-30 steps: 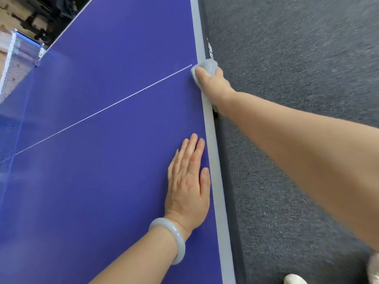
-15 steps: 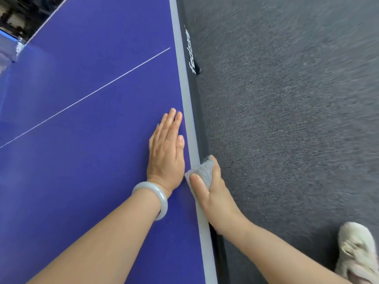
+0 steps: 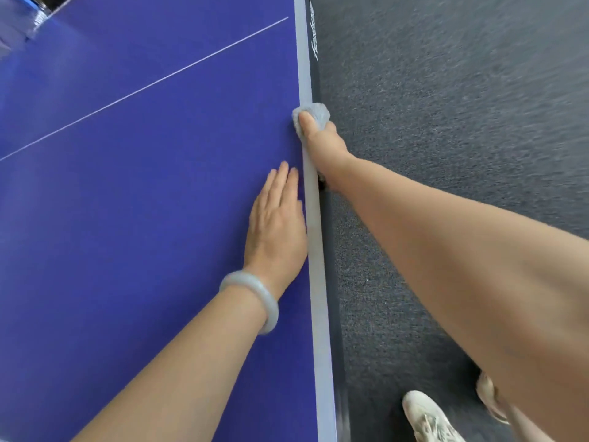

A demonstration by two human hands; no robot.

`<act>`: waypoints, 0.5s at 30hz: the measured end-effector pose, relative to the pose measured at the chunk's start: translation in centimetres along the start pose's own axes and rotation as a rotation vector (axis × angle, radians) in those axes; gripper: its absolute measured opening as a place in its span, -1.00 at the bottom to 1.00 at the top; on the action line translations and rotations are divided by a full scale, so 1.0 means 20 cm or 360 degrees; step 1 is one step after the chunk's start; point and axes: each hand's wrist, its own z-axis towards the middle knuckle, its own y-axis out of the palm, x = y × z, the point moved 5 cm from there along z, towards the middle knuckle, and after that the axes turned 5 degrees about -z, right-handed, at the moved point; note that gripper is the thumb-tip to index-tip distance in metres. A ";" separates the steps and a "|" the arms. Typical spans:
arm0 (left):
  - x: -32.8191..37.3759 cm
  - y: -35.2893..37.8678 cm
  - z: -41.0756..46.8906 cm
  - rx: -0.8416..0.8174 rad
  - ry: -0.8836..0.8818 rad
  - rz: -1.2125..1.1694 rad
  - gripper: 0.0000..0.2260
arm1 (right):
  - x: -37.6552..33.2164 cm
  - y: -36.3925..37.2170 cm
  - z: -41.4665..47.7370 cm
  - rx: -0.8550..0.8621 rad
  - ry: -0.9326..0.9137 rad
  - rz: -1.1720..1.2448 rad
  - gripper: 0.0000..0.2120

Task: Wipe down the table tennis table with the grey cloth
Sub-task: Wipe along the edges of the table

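the small fluffy grey cloth (image 3: 315, 111) sits bunched on the pale grey edge band (image 3: 314, 244) of the blue table tennis table (image 3: 127, 234), folded over the band toward the dark side rail (image 3: 331, 282). the right hand (image 3: 323, 143) grips it with the thumb pressed on top. the other fingers drop over the far side of the band, so can't tell how they lie. the left hand (image 3: 275, 231) lies flat on the blue top just beside the band, fingers straight and pressed together, with a pale grey round bangle (image 3: 255, 298) on the wrist.

past the band it's all dark grey carpet (image 3: 446, 122), with a white lace-up shoe (image 3: 427, 416) near the rail. a second shoe (image 3: 487, 393) is mostly hidden behind the right forearm. the white lettering (image 3: 314, 39) on the rail is too blurry to read.
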 end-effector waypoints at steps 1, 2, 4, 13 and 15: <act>-0.02 -0.01 -0.14 -0.0044 0.0000 -0.0001 -0.53 | 0.00 0.00 -0.02 0.0001 0.0007 -0.0020 -0.32; -0.03 -0.01 -0.27 -0.0090 -0.0005 0.0002 -0.53 | 0.00 -0.01 -0.04 0.0007 0.0018 -0.0027 -0.32; -0.06 0.00 -0.43 -0.0121 -0.0004 0.0038 -0.50 | 0.03 0.00 -0.11 0.0021 0.0018 -0.0023 -0.33; -0.08 0.02 -0.46 -0.0046 -0.0026 -0.0077 -0.51 | 0.76 0.11 -1.01 -0.0074 -0.0057 0.0109 -0.32; -0.07 0.02 -0.46 -0.0039 -0.0013 -0.0101 -0.52 | 0.86 0.13 -1.24 -0.0094 -0.0045 0.0094 -0.28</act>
